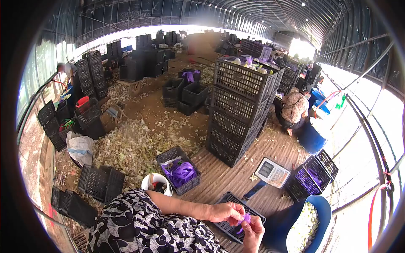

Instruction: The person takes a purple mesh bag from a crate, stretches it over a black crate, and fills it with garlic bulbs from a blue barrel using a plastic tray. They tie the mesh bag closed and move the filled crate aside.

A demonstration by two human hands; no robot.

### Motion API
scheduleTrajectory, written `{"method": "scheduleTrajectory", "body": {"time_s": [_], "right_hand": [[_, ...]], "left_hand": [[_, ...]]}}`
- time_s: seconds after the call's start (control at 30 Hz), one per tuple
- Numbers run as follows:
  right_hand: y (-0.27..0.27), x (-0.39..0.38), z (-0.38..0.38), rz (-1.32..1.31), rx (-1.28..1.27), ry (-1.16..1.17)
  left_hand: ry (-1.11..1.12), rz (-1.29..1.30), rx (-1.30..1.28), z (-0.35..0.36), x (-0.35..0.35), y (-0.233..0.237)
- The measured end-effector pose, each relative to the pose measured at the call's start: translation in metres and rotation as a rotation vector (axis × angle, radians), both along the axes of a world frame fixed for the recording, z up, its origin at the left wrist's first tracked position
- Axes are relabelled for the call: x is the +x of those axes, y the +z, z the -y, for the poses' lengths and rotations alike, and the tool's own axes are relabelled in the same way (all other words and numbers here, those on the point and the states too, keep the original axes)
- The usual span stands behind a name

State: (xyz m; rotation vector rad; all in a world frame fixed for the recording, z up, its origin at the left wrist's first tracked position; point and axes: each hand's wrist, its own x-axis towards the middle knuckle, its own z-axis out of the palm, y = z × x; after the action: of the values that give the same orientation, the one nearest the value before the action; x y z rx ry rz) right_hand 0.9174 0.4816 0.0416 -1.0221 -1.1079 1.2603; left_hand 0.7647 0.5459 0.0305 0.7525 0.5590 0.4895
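Observation:
My left hand (228, 211) reaches in from the left, with thumb and fingers pinched on a bunched purple strip (246, 218) that looks like netting. Just to the right and lower, my right hand (253, 234) has its fingers closed on the same purple strip. A shallow black crate (230, 198) lies beneath both hands, partly covered by them. Beside my right hand stands a large blue tub (324, 219) holding many small pale pieces (307, 225), perhaps peeled vegetables. More purple strips (181, 172) fill a black crate (192, 184) farther forward.
A scale (272, 172) rests on the floor ahead. Tall stacked crates (232, 118) rise in the middle. A white bucket (146, 182) stands near my left knee. Leafy scraps (126, 145) cover the ground at left. Another person (293, 107) crouches at right by a blue barrel (311, 138).

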Motion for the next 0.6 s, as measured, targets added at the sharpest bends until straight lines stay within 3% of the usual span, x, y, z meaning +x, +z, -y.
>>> {"method": "scheduleTrajectory", "body": {"time_s": [0.03, 0.1, 0.23, 0.27, 0.33, 0.4, 0.43, 0.47, 0.53, 0.6], "right_hand": [[-0.004, 0.001, -0.001, 0.000, 0.000, 0.000], [-0.008, 0.001, -0.002, -0.054, -0.019, -0.302], [-0.041, 0.033, -0.006, -0.434, -0.141, -0.440], [-0.043, 0.036, -0.010, -0.689, -0.095, -0.407], [-0.046, 0.049, -0.010, -1.122, -0.074, 0.034], [-0.029, 0.053, -0.010, -1.067, -0.320, -0.400], [-0.064, 0.061, -0.010, -0.488, -0.144, -0.397], [-0.061, 0.066, -0.015, -0.875, -0.167, -0.368], [-0.095, 0.080, -0.030, -1.358, -0.237, -0.250], [-0.093, 0.075, -0.031, -1.159, -0.201, -0.250]], "left_hand": [[0.001, 0.025, -0.038, -0.003, 0.000, -0.005], [0.073, 0.048, -0.126, -0.009, 0.006, -0.012], [0.251, 0.202, -0.370, -0.026, 0.005, -0.020], [0.261, 0.276, -0.417, -0.030, 0.003, -0.021], [0.401, 0.281, -0.535, -0.032, 0.003, -0.010], [0.459, 0.345, -0.620, -0.043, -0.001, -0.029], [0.442, 0.378, -0.621, -0.049, -0.003, -0.039], [0.400, 0.339, -0.519, -0.046, -0.004, -0.026], [0.324, 0.344, -0.435, -0.047, -0.006, -0.019], [0.280, 0.211, -0.358, -0.049, -0.006, -0.018]]}}
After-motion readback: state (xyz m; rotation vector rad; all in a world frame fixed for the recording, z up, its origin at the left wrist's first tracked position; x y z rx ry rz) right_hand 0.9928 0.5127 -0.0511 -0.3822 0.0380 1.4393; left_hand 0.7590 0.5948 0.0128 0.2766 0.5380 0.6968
